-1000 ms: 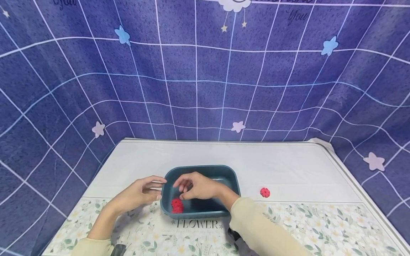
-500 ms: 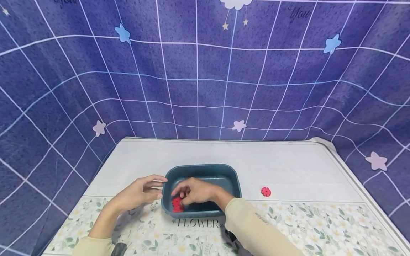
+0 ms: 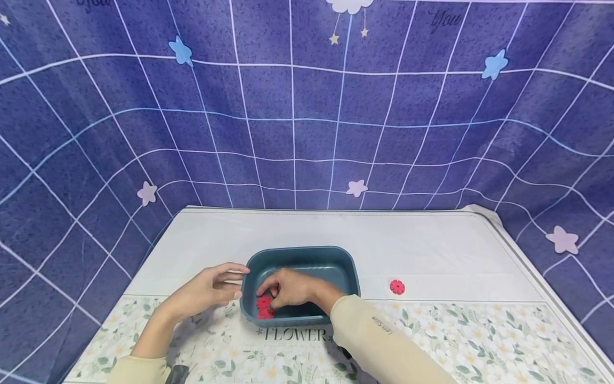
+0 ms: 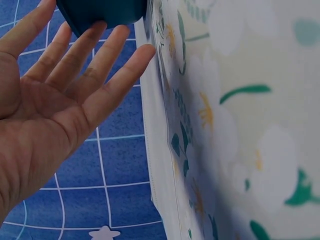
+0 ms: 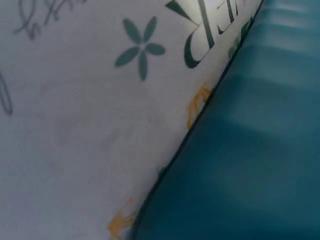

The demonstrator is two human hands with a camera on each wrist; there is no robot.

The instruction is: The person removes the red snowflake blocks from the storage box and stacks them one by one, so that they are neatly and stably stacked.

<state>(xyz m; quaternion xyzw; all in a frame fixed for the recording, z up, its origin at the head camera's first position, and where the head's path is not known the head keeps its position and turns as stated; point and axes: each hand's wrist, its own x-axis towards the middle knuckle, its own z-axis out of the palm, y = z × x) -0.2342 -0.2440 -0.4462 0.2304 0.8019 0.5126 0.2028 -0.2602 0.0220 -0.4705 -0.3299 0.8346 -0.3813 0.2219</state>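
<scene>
In the head view a dark teal tray holds several red flower-shaped pieces in its near left corner. My right hand reaches down into the tray, thumb and index finger bent at those pieces; whether it pinches one is hidden. My left hand is at the tray's left end, fingers extended. In the left wrist view the left hand has spread fingers, the tips by the teal wall. Only the tray's side and the cloth show in the right wrist view.
One red flower piece lies on the white surface right of the tray. A floral cloth covers the near part of the table. Blue grid-patterned curtain hangs behind and at both sides.
My right hand has lowered into the tray, from above to the red pieces, with its fingers closer to them. My left hand has stayed at the tray's left end.
</scene>
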